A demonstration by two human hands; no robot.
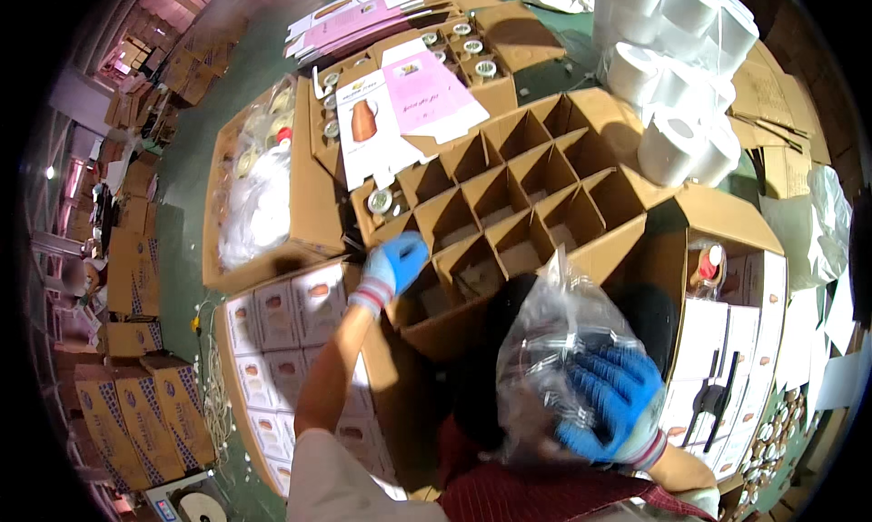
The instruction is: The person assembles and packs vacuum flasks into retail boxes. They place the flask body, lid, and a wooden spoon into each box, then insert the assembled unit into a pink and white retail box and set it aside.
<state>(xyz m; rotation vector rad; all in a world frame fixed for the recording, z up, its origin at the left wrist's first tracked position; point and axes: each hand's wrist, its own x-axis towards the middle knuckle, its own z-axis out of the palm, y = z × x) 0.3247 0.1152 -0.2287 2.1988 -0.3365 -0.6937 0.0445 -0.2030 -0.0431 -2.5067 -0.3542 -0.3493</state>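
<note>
A blue-and-grey knit glove covers my left hand [398,267], which is over the left edge of a divided cardboard box [501,195]; its fingers are bent, and whether they hold anything cannot be told. My right hand [610,396], gloved alike, grips a clear plastic bag [545,345] low in front of me; what the bag contains is unclear. In the divided box a glass jar with a round lid [380,201] stands in a left compartment. Flattened printed cartons, one white [368,120] and one pink [426,93], lie just beyond, over another divided box with several lidded jars [485,68].
Left is a carton of plastic-wrapped items [255,202]. Below it, an open carton holds white printed boxes [272,358]. At right, another carton [736,215] holds similar boxes and a wrapped red-banded bottle [710,263]. White rolls [671,144] stand stacked at the upper right.
</note>
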